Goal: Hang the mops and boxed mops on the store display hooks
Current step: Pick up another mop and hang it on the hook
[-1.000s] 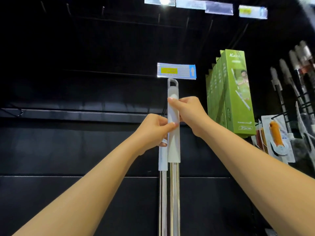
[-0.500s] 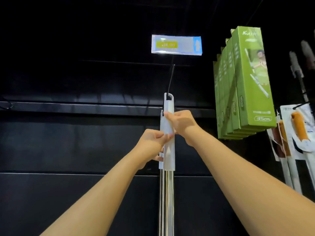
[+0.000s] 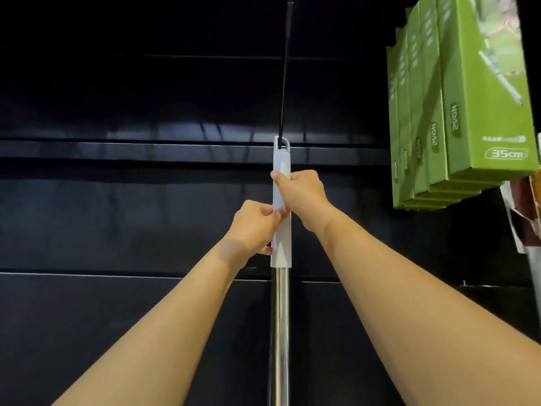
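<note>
You hold the mop (image 3: pixel 281 206) upright, its long axis running straight up and down in the middle of the view: the pale grip points up and the bright steel pole (image 3: pixel 280 332) drops out of the bottom edge. The loop at the grip's top end sits on the black display hook (image 3: pixel 283 83), which reaches toward you from the dark back panel (image 3: pixel 131 218). Your right hand (image 3: pixel 303 194) wraps the upper part of the grip from the right, with the thumb laid across its front. Your left hand (image 3: pixel 253 227) is just below, its fingers curled onto the grip's left side and the thumb pressing the front. A second, darker pole shows just behind the left edge of the steel one. The green boxed mops (image 3: pixel 474 112) hang in a row well to the right, with other packaged goods (image 3: pixel 524 218) at the right edge. A second ago the loop stood in front of the price tag, off the hook. Half a second ago it was already hooked. The tag has now gone out of view above, and your hands have kept the same hold throughout.
</note>
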`<state>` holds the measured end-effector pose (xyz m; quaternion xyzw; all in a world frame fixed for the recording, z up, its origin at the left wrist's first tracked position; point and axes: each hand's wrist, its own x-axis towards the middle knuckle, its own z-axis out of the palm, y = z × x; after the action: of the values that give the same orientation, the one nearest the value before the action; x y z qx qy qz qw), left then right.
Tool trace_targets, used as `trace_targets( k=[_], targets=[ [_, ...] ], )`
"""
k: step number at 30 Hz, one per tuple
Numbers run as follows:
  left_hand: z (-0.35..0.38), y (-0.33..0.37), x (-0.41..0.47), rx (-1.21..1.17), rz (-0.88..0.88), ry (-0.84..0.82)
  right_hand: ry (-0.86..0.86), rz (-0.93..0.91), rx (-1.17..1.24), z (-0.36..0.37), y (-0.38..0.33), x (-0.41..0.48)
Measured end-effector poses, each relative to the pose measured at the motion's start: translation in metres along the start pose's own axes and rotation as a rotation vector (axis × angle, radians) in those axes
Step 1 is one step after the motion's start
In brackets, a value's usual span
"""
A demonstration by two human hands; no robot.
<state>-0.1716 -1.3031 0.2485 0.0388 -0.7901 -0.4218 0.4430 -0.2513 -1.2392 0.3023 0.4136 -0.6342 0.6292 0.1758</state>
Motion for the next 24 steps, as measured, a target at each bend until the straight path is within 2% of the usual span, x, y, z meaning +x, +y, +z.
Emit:
trace_targets(
  k=[6, 11, 16, 20, 24],
  targets=[
    [-0.002, -0.004, -0.002, -0.064, -0.026, -0.014, 0.027, -0.023, 0.023, 0.005, 0.006, 0.001],
    [-0.008, -0.002, -0.004, -0.110, -0.087, -0.060, 0.003, 0.045, 0.080, 0.000, 0.003, 0.002],
    [-0.011, 0.004, -0.001, -0.064, -0.172, -0.040, 0.039, 0.034, 0.001, -0.006, -0.009, -0.007],
    [-0.011, 0.002, -0.011, 0.272, -0.247, 0.015, 0.054, 0.039, -0.262, -0.003, -0.014, -0.028],
    [-0.025, -0.003, -0.037, 0.516, -0.282, -0.005, -0.008, 0.188, -0.555, -0.029, -0.006, -0.072]
  ],
)
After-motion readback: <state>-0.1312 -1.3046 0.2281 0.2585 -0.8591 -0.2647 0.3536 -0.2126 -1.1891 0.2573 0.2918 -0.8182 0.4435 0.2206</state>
